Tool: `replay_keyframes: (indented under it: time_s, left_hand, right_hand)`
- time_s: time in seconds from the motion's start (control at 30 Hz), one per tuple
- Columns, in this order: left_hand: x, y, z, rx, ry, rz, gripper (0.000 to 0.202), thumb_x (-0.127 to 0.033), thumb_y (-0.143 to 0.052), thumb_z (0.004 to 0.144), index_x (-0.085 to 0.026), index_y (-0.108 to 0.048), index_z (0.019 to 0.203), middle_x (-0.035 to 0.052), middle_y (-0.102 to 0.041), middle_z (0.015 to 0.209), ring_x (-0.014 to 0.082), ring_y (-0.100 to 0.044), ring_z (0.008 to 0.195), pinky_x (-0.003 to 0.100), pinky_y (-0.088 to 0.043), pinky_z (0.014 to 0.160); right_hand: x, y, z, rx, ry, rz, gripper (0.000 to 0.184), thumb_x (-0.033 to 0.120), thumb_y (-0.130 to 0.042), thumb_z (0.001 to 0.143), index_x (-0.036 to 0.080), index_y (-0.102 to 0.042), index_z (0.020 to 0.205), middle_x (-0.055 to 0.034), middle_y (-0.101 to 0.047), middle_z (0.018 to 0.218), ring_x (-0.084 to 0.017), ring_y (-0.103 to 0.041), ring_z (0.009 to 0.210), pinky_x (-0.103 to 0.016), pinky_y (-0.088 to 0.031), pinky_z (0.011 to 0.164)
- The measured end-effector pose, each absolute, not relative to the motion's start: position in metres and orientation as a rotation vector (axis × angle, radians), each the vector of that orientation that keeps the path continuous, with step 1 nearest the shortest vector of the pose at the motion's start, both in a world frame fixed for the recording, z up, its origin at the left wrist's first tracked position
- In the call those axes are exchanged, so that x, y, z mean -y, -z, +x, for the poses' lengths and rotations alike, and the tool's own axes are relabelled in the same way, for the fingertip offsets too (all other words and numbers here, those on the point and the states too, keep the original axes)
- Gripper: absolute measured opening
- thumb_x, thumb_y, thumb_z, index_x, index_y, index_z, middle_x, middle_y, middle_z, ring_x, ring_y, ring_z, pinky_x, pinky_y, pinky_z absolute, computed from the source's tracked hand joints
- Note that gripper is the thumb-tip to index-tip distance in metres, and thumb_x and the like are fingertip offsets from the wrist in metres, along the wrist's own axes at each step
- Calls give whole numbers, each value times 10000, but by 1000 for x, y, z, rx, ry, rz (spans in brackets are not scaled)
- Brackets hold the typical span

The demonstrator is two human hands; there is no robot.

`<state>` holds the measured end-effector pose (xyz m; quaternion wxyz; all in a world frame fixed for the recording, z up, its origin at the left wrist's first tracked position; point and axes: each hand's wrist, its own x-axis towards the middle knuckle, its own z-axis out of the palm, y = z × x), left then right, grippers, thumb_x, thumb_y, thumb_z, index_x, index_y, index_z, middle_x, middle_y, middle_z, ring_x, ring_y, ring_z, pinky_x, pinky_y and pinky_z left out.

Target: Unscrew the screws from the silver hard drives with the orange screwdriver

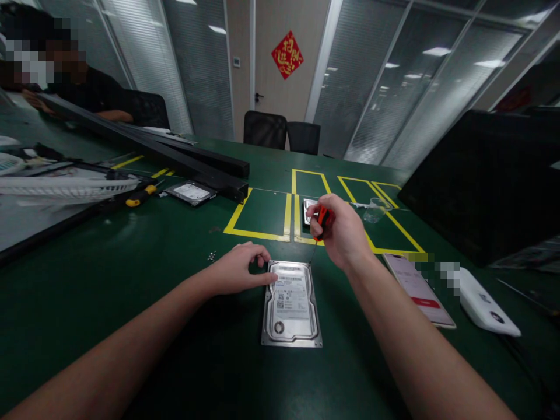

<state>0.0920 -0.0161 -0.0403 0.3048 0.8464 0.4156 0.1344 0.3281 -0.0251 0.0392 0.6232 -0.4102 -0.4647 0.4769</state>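
A silver hard drive [292, 303] with a white label lies flat on the green table in front of me. My left hand [241, 267] steadies its far left corner, thumb on the label and curled fingers at the edge. My right hand [343, 230] is closed around the red and black handle of a screwdriver [322, 223]. The screwdriver's thin shaft points down to the drive's far right corner; whether the tip sits in a screw is too small to tell. Several tiny screws [212, 256] lie in a small heap left of my left hand.
Another hard drive [307, 211] lies partly behind my right hand, within yellow tape. At left are a third drive [191, 192], a yellow-handled screwdriver [142, 196] and long black bars [175, 157]. At right are a clear cup [375, 211], a phone [417, 289] and a white device [487, 306]. A person sits far left.
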Motion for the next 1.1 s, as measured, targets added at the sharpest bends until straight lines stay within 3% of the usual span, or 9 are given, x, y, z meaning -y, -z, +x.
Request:
replay_keyframes:
  time_s: [0.13,0.33,0.47,0.6,0.67,0.83,0.9,1.0,1.1]
  left_hand:
    - [16,40,92,-1102,-351,2247,577,-735,-707,845,-231,-705,1127,66,-667,1058,267,-608,1003,373,-469,836]
    - [15,41,92,-1096,-353,2247,569,-722,-708,853,-227,-703,1132,65,-665,1067,268,-606,1009,372,-464,842]
    - [16,42,92,-1098,-354,2260,560,-707,-714,853,-219,-703,1126,63,-663,1050,264,-604,995,371,-461,843]
    - [16,41,92,-1097,-353,2250,566,-725,-704,853,-228,-706,1124,63,-665,1058,268,-604,1007,369,-464,837]
    - [16,40,92,-1099,-351,2245,570,-729,-705,851,-228,-706,1124,64,-665,1059,267,-605,1012,370,-465,839]
    - [15,41,91,-1098,-348,2240,574,-729,-705,852,-232,-706,1138,60,-666,1068,265,-608,1014,372,-468,842]
    - [15,42,91,-1091,-356,2247,576,-732,-703,852,-229,-706,1133,61,-665,1064,265,-610,1011,371,-469,840]
    - [15,42,91,-1086,-362,2252,579,-735,-701,852,-228,-703,1131,61,-665,1060,263,-610,1008,368,-470,841]
    - [16,41,91,-1098,-352,2251,573,-732,-703,852,-229,-704,1128,62,-666,1061,262,-609,1009,369,-469,846]
  right_hand:
    - [23,-39,332,1036,-1141,-948,272,372,-525,880,208,-634,693,-17,-583,648,-110,-445,469,-306,-339,474]
    - [23,-40,330,992,-1098,-1019,81,265,-683,763,196,-660,725,-33,-670,670,-145,-597,556,-293,-433,512]
    - [26,-42,326,1016,-1078,-974,144,273,-666,785,216,-590,677,-2,-653,669,-93,-453,435,-282,-303,427]
    - [25,-41,329,1026,-1142,-932,308,356,-517,894,206,-633,651,12,-509,532,-101,-394,424,-287,-313,443]
    - [24,-41,330,1026,-1135,-989,298,342,-538,883,201,-645,643,11,-487,505,-113,-435,450,-284,-345,458]
    - [26,-41,327,1002,-1071,-1012,191,234,-741,762,203,-591,647,-12,-618,656,-132,-617,590,-268,-455,536]
    - [27,-41,325,1019,-1068,-1033,244,246,-775,758,213,-556,655,3,-613,653,-115,-585,535,-257,-384,478]
    - [27,-40,324,1055,-1086,-991,288,368,-721,843,224,-547,666,45,-510,577,-79,-422,421,-267,-249,427]
    - [26,-40,327,1045,-1143,-909,341,421,-541,917,225,-555,638,51,-407,527,-89,-351,407,-285,-261,436]
